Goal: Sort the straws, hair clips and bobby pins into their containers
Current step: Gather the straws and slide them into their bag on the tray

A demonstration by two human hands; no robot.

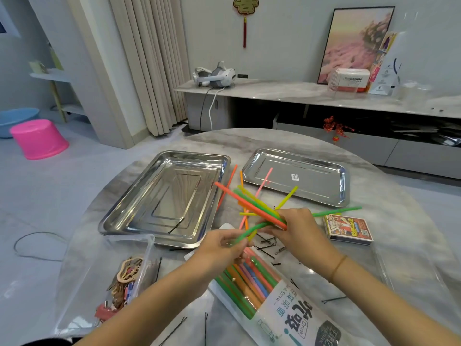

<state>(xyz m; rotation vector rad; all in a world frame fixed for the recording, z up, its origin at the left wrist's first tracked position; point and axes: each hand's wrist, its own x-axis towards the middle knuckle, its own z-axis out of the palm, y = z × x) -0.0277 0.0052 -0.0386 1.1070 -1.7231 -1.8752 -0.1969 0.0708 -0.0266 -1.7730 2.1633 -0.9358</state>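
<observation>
A thin brown cord band (pixel 338 266) is worn at the wrist of the right hand (pixel 296 229). Both forearms are shown bare.

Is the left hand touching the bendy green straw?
Touching. The head view shows the left hand with its fingers pinching one end of the green straw.

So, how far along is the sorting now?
The clear box holds hair clips and one bobby pin lies in the left tray. The left hand and right hand grip loose straws. Several bobby pins on the table and an orange straw beside that tray remain.
</observation>
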